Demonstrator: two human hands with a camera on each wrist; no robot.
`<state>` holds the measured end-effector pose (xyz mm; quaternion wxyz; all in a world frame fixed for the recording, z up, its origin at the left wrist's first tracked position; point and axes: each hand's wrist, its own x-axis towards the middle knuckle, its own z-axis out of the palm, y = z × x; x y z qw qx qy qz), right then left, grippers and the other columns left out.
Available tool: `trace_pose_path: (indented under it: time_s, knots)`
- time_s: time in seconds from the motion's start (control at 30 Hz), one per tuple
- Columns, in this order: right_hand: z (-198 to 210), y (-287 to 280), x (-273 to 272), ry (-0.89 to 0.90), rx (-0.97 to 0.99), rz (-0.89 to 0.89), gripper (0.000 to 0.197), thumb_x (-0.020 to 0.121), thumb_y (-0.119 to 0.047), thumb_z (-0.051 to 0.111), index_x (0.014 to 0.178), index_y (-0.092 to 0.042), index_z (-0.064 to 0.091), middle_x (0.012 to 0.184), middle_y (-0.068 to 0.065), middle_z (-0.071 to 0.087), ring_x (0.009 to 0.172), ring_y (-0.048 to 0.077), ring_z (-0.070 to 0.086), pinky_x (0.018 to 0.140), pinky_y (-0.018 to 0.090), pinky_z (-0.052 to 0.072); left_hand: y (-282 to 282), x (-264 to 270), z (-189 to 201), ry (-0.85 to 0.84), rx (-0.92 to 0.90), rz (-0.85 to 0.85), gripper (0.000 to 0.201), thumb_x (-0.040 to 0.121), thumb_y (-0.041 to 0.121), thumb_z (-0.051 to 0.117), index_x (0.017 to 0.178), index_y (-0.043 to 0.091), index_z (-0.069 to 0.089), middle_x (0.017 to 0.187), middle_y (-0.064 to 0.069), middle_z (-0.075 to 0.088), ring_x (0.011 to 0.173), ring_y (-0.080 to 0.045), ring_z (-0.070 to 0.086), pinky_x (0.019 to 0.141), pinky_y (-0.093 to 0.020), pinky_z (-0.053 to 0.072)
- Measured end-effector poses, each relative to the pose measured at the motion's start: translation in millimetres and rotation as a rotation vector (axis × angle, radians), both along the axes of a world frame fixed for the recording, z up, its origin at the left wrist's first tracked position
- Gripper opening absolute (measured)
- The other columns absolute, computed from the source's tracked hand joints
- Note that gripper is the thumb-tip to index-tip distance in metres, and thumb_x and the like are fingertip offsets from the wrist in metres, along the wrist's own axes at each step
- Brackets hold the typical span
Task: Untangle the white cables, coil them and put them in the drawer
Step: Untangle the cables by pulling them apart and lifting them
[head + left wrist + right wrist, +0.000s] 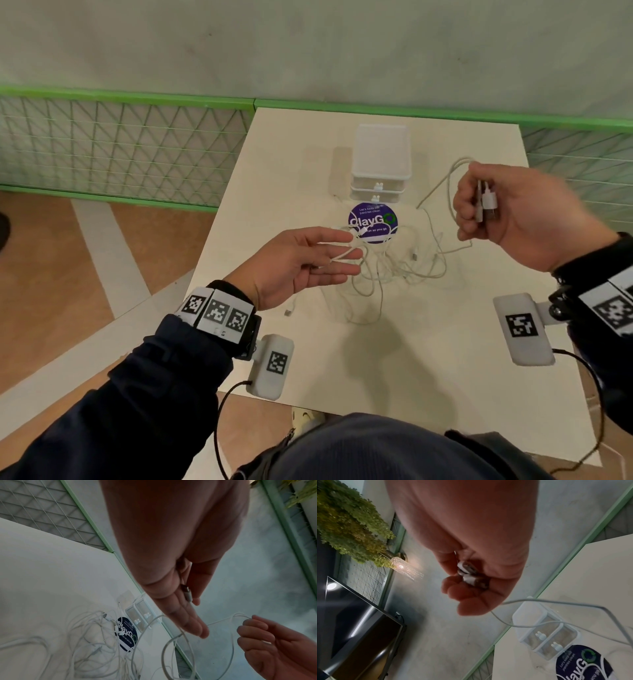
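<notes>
A tangle of white cables (400,267) lies mid-table (411,359), in front of a small white two-drawer unit (380,154) with both drawers closed. My left hand (342,250) hovers palm-up over the tangle's left side. Its fingers are nearly straight, with one cable end (342,255) pinched lightly under the thumb. The left wrist view shows that plug (187,595) between thumb and fingers. My right hand (479,212) is raised to the right of the drawers, fingers curled round two cable plugs (485,202) (471,577). A loop of cable (452,178) hangs from it to the pile.
A round dark-blue sticker (373,222) sits under the cables in front of the drawers. A green-framed mesh fence (120,147) runs behind the table. The table's left edge drops to a wooden floor. A dark screen (359,622) and a plant (347,527) show in the right wrist view.
</notes>
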<state>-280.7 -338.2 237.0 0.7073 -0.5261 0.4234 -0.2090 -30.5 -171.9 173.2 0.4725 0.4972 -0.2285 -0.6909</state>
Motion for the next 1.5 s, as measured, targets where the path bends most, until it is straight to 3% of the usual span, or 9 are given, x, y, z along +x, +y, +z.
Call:
trace_pose_path:
  time_s: [0.13, 0.27, 0.37, 0.47, 0.63, 0.87, 1.07, 1.3, 1.5]
  knots:
    - [-5.9, 0.9, -2.1, -0.04, -0.074, -0.031, 0.036, 0.107, -0.025, 0.042, 0.079, -0.009, 0.059, 0.062, 0.005, 0.054, 0.058, 0.023, 0.049, 0.066, 0.035, 0.049, -2.0, 3.4, -6.2, -0.105, -0.014, 0.093, 0.034, 0.091, -0.018, 0.052, 0.119, 0.0, 0.062, 0.124, -0.023, 0.07, 0.114, -0.038, 0.069, 0.098, -0.041, 0.056]
    - [-6.0, -9.0, -12.7, -0.107, -0.144, -0.144, 0.03, 0.108, -0.022, 0.041, 0.094, -0.01, 0.065, 0.06, 0.0, 0.05, 0.055, 0.02, 0.047, 0.064, 0.034, 0.047, -4.6, 28.0, -26.2, -0.505, 0.067, 0.319, 0.031, 0.09, -0.012, 0.054, 0.097, 0.014, 0.069, 0.115, -0.011, 0.075, 0.106, -0.027, 0.069, 0.094, -0.039, 0.049]
    - [-3.4, -17.2, -26.1, -0.126, -0.175, -0.197, 0.028, 0.107, -0.023, 0.043, 0.113, -0.009, 0.066, 0.06, 0.0, 0.046, 0.053, 0.019, 0.047, 0.064, 0.033, 0.049, -2.5, 49.1, -42.5, -0.808, 0.172, 0.332, 0.033, 0.089, -0.003, 0.056, 0.108, 0.02, 0.071, 0.118, 0.001, 0.07, 0.103, -0.015, 0.062, 0.089, -0.03, 0.046]
    - [-2.2, -24.0, -38.0, -0.116, -0.169, -0.237, 0.026, 0.105, -0.024, 0.049, 0.115, -0.009, 0.068, 0.06, 0.001, 0.043, 0.053, 0.021, 0.045, 0.065, 0.034, 0.047, -4.3, 57.3, -56.3, -0.985, 0.234, 0.258, 0.035, 0.092, 0.003, 0.057, 0.123, 0.016, 0.066, 0.128, 0.0, 0.062, 0.115, -0.017, 0.056, 0.092, -0.027, 0.041]
    - [-4.6, -32.6, -53.0, -0.074, -0.067, -0.286, 0.021, 0.097, -0.025, 0.052, 0.099, -0.016, 0.071, 0.055, 0.001, 0.033, 0.048, 0.019, 0.033, 0.061, 0.032, 0.04, -21.7, 43.1, -78.1, -1.096, 0.163, 0.107, 0.022, 0.092, 0.011, 0.061, 0.11, 0.022, 0.067, 0.119, 0.002, 0.065, 0.118, -0.021, 0.058, 0.103, -0.038, 0.046]
    - [-28.2, -46.9, -89.6, -0.065, 0.117, -0.297, 0.036, 0.098, -0.027, 0.038, 0.078, -0.018, 0.067, 0.051, -0.002, 0.031, 0.036, 0.013, 0.022, 0.038, 0.02, 0.021, -70.5, -3.3, -90.2, -1.24, -0.035, -0.187, 0.018, 0.09, 0.01, 0.058, 0.101, 0.017, 0.07, 0.105, 0.003, 0.069, 0.096, -0.017, 0.062, 0.087, -0.027, 0.047]
    - [-57.2, -43.4, -113.1, 0.015, 0.243, -0.337, 0.019, 0.067, -0.027, 0.055, 0.062, -0.019, 0.039, 0.053, -0.001, 0.03, 0.04, 0.014, 0.027, 0.034, 0.022, 0.025, -125.2, -17.8, -99.2, -1.389, -0.117, -0.324, 0.024, 0.091, 0.012, 0.052, 0.105, 0.015, 0.07, 0.104, -0.003, 0.07, 0.094, -0.021, 0.062, 0.086, -0.036, 0.051]
    - [-79.1, -42.2, -129.8, 0.037, 0.208, -0.313, 0.03, 0.101, -0.025, 0.04, 0.074, -0.021, 0.053, 0.066, -0.001, 0.042, 0.049, 0.013, 0.039, 0.036, 0.023, 0.028, -156.6, -32.7, -124.4, -1.398, -0.092, -0.498, 0.026, 0.093, 0.014, 0.051, 0.112, 0.018, 0.068, 0.099, -0.001, 0.064, 0.089, -0.021, 0.059, 0.082, -0.034, 0.05]
    - [-87.8, -45.1, -117.1, 0.002, 0.266, -0.332, 0.038, 0.103, -0.033, 0.041, 0.067, -0.02, 0.041, 0.065, 0.001, 0.035, 0.053, 0.017, 0.035, 0.043, 0.027, 0.025, -167.2, -65.6, -133.8, -1.362, -0.19, -0.595, 0.019, 0.093, 0.021, 0.055, 0.106, 0.022, 0.069, 0.093, 0.007, 0.062, 0.09, -0.017, 0.06, 0.084, -0.035, 0.051]
